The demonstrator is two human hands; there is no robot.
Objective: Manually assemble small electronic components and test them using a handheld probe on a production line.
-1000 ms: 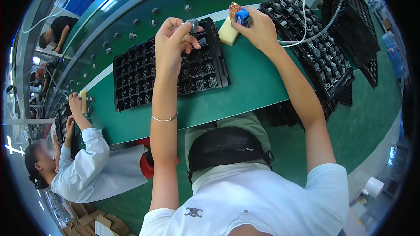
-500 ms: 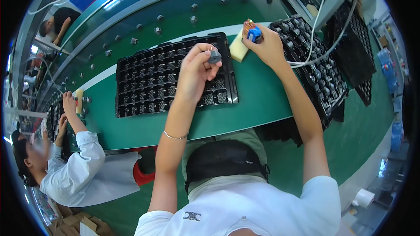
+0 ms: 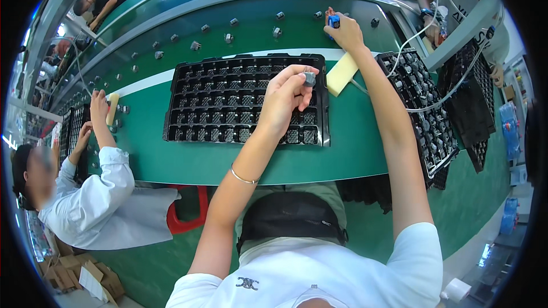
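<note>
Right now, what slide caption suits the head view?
Left hand holds grey part over black tray; right hand grips blue object.

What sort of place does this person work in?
Probably a factory assembly line: grey components stand spaced along what looks like a green conveyor belt, a black compartment tray lies ahead, and a co-worker is nearby.

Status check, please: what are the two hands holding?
Left hand: pinching small grey part over black tray. Right hand: holding blue object. Yellow block: lying right of tray.
</note>
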